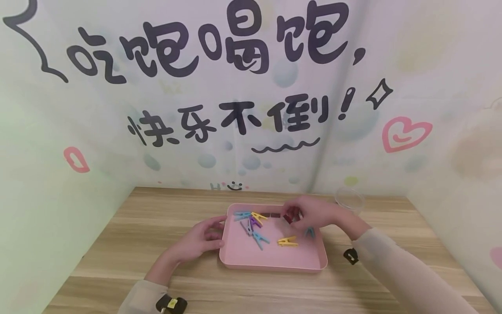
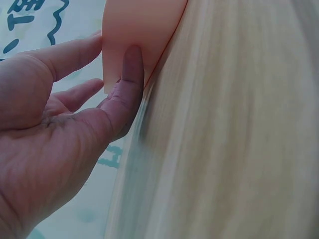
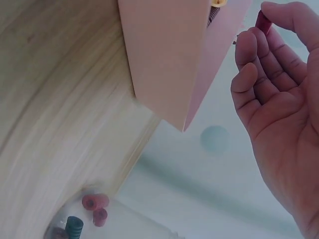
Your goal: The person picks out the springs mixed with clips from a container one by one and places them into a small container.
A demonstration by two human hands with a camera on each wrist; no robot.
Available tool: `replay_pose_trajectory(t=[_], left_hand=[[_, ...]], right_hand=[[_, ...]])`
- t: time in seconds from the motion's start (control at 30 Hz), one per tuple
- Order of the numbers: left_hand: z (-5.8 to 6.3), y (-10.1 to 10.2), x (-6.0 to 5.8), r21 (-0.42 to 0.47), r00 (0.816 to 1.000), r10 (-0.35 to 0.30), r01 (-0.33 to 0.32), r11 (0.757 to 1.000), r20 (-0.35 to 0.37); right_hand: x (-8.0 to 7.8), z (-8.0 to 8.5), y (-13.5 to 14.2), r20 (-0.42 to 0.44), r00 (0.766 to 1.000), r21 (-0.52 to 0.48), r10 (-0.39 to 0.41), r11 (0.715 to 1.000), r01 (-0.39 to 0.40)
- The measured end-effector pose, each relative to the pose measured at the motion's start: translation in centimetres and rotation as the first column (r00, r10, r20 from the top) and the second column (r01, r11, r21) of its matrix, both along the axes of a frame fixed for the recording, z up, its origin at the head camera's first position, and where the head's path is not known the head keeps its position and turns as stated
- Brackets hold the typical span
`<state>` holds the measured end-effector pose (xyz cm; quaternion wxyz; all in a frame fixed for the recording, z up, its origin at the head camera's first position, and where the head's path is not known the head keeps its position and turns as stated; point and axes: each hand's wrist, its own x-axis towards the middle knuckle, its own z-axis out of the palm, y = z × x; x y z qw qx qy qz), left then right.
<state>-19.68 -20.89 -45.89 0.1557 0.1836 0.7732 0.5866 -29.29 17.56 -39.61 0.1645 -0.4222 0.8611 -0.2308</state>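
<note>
A shallow pink tray [image 1: 290, 258] sits on the wooden table. My left hand [image 1: 198, 240] rests against its left side, thumb on the outer wall and fingers along the edge, as the left wrist view shows. Over the tray's back right part, my right hand [image 1: 311, 212] pinches a small dark red cylinder [image 3: 263, 22] between thumb and fingertips. Similar dark red pieces [image 1: 276, 215] lie in a row along the tray's back wall. Clothespins share the tray: a yellow clothespin [image 1: 288, 241] at front, a blue clothespin [image 1: 260, 240], a purple clothespin [image 1: 255, 223] and others at left.
Behind the right forearm, near the table's back edge, stands a clear round container [image 1: 350, 199]. Red and green ribbed cylinders [image 3: 75, 226] lie inside it in the right wrist view. A printed cloth wall [image 1: 219, 170] encloses the table [image 1: 157, 209] at back and sides.
</note>
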Motion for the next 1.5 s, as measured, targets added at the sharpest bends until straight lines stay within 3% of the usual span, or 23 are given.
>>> replay_pose_trajectory(t=[0.4, 1.0, 1.5], left_hand=[[0.0, -0.1, 0.0, 0.015, 1.000, -0.011, 0.011, 1.000, -0.010], [-0.2, 0.0, -0.1, 0.024, 1.000, -0.018, 0.018, 1.000, -0.004], [-0.3, -0.1, -0.1, 0.024, 1.000, -0.017, 0.017, 1.000, -0.003]], right_hand=[[-0.1, 0.5, 1.6, 0.003, 1.000, -0.069, -0.022, 0.997, 0.022], [0.5, 1.5, 4.4, 0.054, 0.989, -0.128, -0.135, 0.982, 0.141], [0.5, 2.5, 7.4, -0.033, 0.977, -0.155, -0.208, 0.967, 0.201]])
